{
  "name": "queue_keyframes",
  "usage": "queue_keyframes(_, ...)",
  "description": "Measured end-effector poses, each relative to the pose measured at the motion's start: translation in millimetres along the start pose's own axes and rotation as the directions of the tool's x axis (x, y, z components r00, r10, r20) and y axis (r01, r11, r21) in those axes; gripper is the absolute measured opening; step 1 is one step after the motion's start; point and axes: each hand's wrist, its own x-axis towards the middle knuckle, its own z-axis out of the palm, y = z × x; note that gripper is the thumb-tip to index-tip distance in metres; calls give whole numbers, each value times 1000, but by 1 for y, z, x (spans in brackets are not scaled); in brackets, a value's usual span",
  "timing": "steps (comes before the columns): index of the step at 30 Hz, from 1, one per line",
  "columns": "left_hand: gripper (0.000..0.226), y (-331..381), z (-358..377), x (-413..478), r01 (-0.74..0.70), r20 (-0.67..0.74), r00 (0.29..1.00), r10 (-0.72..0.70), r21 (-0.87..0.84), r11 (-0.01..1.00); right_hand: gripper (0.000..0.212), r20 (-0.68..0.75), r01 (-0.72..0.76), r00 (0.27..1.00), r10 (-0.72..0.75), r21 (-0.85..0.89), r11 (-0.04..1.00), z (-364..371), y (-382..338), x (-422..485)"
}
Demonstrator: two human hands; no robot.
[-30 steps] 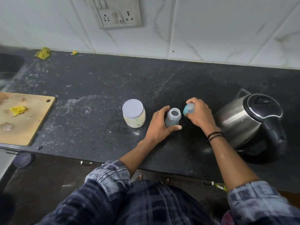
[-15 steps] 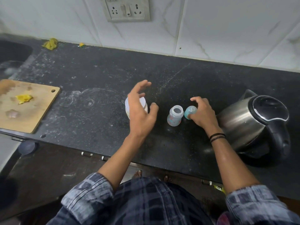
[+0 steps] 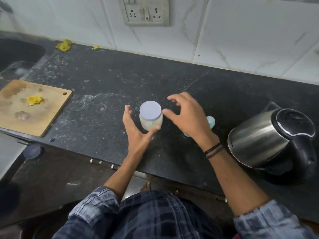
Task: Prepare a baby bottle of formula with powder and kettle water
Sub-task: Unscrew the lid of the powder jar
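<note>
Now our left hand (image 3: 136,128) is wide open around the clear round plastic jar with pale lilac lid (image 3: 150,116), thumb touching it; our right hand (image 3: 188,116) hovers spread, holding nothing, just beside its lid.

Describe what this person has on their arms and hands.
The left hand and right hand are bare, with no gloves. Thin dark cord bands circle the right wrist. The shirt is blue-grey checked, with the left sleeve and right sleeve pushed up near the elbows.
</note>
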Motion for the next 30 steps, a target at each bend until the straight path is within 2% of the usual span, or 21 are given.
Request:
queue_keyframes(3, 127, -6, 0, 3, 80, 63, 995, -79, -3, 997, 72, 170, 10, 985, 7, -101, 995, 19, -18, 9)
queue_keyframes(7, 125, -7, 4, 12, 121, 141, 982, -127, 51, 991, 88, 225, 41, 974, 12, -231, 972, 41, -27, 20)
queue_keyframes(9, 120, -10, 8, 18, 123, 150, 979, -135, 86, 989, 89, 267, 47, 963, 31, -279, 959, 50, -27, 24)
queue_keyframes(13, 86, -16, 14, 35, 28, 203, 978, -42, 71, 997, 86, 305, 45, 951, 49, -296, 954, 59, -26, 29)
queue_keyframes(15, 77, -16, 13, 37, 10, 187, 982, -21, 61, 998, 80, 297, 51, 954, 45, -307, 950, 60, -27, 33)
queue_keyframes(20, 81, -18, 12, 35, 36, 165, 985, -47, 73, 997, 68, 283, 78, 959, 31, -367, 927, 64, -33, 38)
queue_keyframes(24, 87, -18, 13, 40, 44, 156, 986, -58, 91, 995, 69, 267, 106, 964, 10, -417, 903, 70, -33, 40)
queue_keyframes(30, 79, -18, 15, 39, 39, 124, 991, -51, 92, 995, 68, 164, 82, 987, -8, -455, 887, 86, -29, 36)
